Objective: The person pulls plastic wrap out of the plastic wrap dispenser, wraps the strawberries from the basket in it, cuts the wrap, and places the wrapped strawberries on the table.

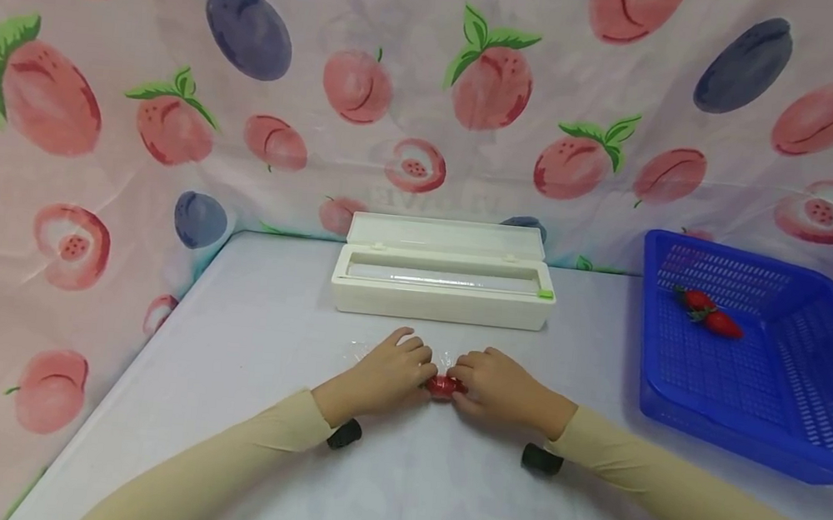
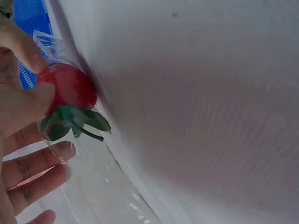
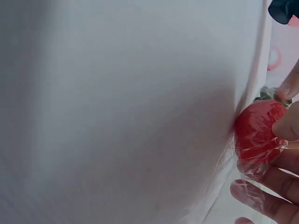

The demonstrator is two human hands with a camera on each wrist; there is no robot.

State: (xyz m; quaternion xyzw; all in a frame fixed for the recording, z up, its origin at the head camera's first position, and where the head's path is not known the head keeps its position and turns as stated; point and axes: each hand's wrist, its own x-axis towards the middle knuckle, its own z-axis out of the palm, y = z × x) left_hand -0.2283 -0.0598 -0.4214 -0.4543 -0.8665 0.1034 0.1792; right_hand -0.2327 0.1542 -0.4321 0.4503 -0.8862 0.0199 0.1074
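A red strawberry [image 1: 442,387] with green leaves sits between both hands near the table's middle, with clear plastic wrap [image 3: 225,161] around it. My left hand [image 1: 390,373] holds its leafy end, the thumb pressed on the red flesh in the left wrist view; the other fingers [image 2: 35,184] lie spread beneath the film. From the other side my right hand [image 1: 505,390] grips the same strawberry [image 3: 256,133], its thumb on the red side and fingers [image 3: 275,205] behind the wrap. Parts of the fruit are hidden by the fingers.
A white plastic wrap dispenser [image 1: 442,304] with its lid raised stands just beyond the hands. At the right, a blue basket [image 1: 746,438] holds two strawberries [image 1: 722,324]. A fruit-patterned cloth [image 1: 423,35] hangs behind the white table [image 1: 228,342].
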